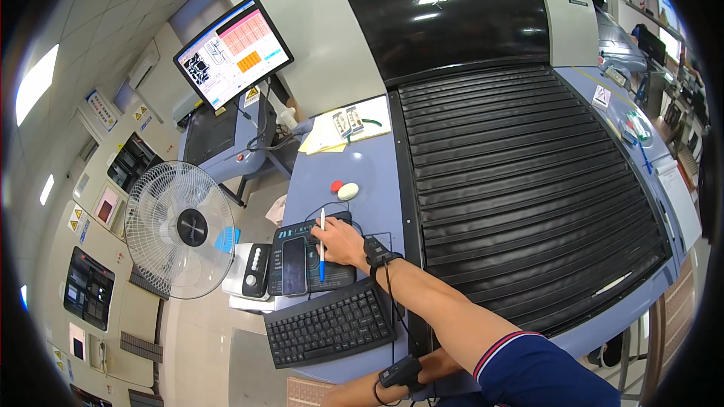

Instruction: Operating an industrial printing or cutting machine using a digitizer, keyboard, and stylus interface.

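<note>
My right hand [341, 243] is over a black mat [343, 275], fingers curled, with a white-and-blue pen [323, 267] held between them. Whether a mouse lies under the fingers is hard to make out. Just left of this hand, a dark-screened smartphone [295, 267] lies on the mat. Nearer to me is a black keyboard [332, 324]. At the lower edge my left hand [348, 395] shows only in part, its fingers cut off. Beside it lies a copper-coloured patterned panel [305, 392]. Both wrists wear black strapped devices.
A ribbed black machine bed [520, 196] fills the right side. Left stand a fan [185, 230], a grey control box [255, 271] and a tilted monitor [235, 53]. On the blue worktop [369, 169] sit a red disc [337, 186], a pale oval object [348, 192] and papers [324, 136].
</note>
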